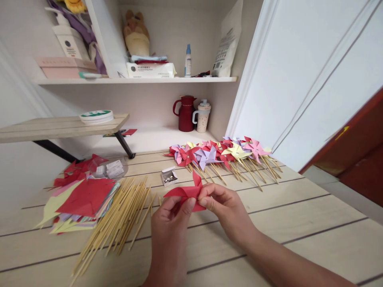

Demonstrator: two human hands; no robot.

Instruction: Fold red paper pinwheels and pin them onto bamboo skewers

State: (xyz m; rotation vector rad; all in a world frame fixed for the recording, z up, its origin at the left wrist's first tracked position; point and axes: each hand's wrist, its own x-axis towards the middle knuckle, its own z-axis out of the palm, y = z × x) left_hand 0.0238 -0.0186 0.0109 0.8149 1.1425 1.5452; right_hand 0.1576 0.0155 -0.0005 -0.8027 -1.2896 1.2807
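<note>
A red paper pinwheel is held above the wooden table, its blades folded toward the middle. My left hand pinches it from the left and below with thumb and fingers closed. My right hand pinches the centre from the right, fingers closed on the paper. A small open box of pins lies just beyond the hands.
A bundle of bamboo sticks lies left of the hands beside a stack of coloured paper squares. Several finished pinwheels on sticks lie at the back. A red jug and a cup stand by the wall.
</note>
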